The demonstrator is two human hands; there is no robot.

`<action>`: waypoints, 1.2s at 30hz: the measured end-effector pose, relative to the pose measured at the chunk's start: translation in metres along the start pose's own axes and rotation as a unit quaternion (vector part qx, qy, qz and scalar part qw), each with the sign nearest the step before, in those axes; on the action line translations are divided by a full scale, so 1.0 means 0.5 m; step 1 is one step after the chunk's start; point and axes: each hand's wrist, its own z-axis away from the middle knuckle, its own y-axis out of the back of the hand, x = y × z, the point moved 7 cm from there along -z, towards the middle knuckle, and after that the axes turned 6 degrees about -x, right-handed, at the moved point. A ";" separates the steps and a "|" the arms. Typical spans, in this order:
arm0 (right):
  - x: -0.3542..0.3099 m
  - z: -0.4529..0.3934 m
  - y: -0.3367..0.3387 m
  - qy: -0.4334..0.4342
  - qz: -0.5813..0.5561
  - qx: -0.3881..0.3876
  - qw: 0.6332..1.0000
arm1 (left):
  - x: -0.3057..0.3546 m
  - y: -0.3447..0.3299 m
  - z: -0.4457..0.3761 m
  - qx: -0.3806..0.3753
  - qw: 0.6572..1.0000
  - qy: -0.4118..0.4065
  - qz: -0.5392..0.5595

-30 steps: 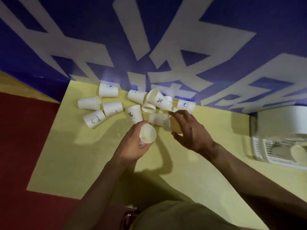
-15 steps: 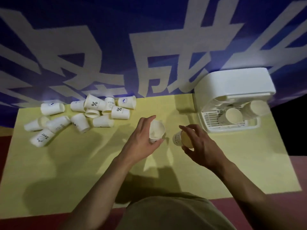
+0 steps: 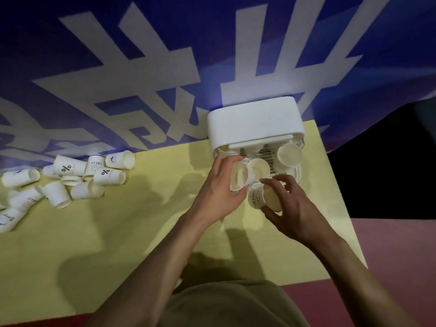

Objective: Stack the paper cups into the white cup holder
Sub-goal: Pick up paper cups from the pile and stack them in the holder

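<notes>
— Two hands, two cups, is that right?

— Yes. The left hand (image 3: 218, 193) has its fingers curled round a paper cup (image 3: 239, 176), mouth tipped toward the camera, right at the front left of the white cup holder (image 3: 253, 121). The right hand (image 3: 291, 208) grips a second cup (image 3: 264, 197) lying on its side, just near of the holder's front edge.

— Are those two cups touching?

— They sit very close; I cannot tell whether they touch.

— Where does the holder stand?

— At the far right of the yellow worktop (image 3: 118, 232), backed against the blue banner (image 3: 94, 67) with its big white lettering. Its lid covers the far part; the near part is open.

— Anything already inside?

— One cup (image 3: 258, 168) at the middle, just right of the left hand's cup, and another cup (image 3: 289, 155) at the right. Farther back under the lid it is too dim to count.

— And the rest of the cups?

— A loose pile of cups (image 3: 70, 178) lies tumbled on the far left of the worktop, well apart from the holder, most on their sides, some printed with a percent sign.
</notes>
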 end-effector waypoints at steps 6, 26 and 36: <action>0.060 0.002 0.033 -0.014 -0.027 0.014 0.999 | 0.031 -0.071 -0.069 0.004 0.997 -0.045 -0.060; 0.151 -0.049 0.065 -0.027 0.011 0.003 1.000 | -0.107 -0.237 -0.172 -0.179 0.963 0.128 -0.155; 0.069 -0.102 0.041 0.063 0.048 -0.001 0.997 | -0.104 -0.170 -0.109 -0.085 0.985 0.085 -0.123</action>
